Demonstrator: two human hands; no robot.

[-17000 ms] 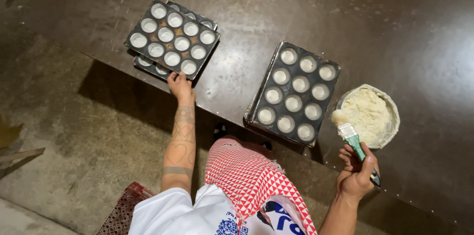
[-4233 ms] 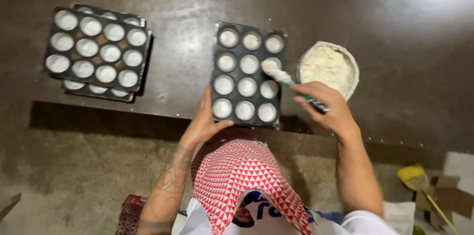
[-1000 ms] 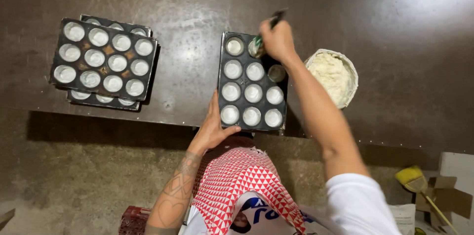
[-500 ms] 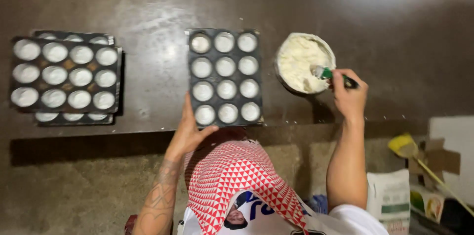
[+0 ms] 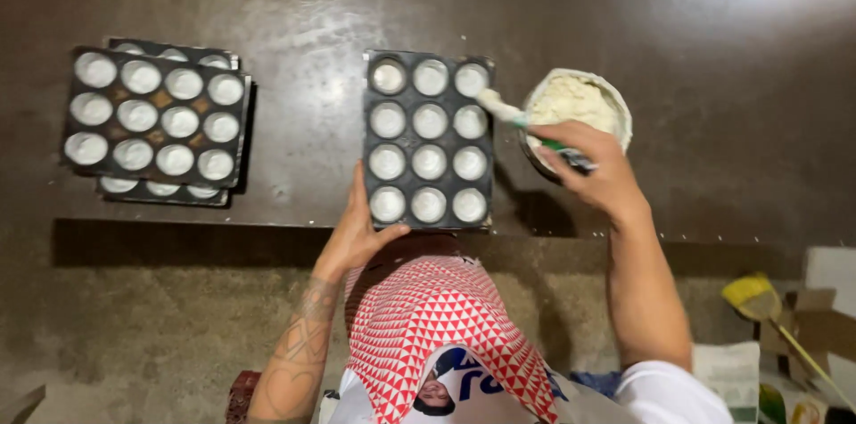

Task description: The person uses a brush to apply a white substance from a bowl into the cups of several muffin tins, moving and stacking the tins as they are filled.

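Greasing step: left hand (image 5: 357,241) steadies the muffin tray (image 5: 428,140); right hand (image 5: 596,165) clamps the brush (image 5: 526,123), whose loaded tip next needs an ungreased cup.

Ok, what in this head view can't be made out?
- Lower muffin trays at left: covered by the top tray; only edges show, count unclear.
- Brush handle: mostly wrapped by the right hand.
- Near side of the bowl: hidden behind that hand.
- Centre muffin tray: near-left corner under the left hand.
- Yellow tool at right: cut off by the frame edge.
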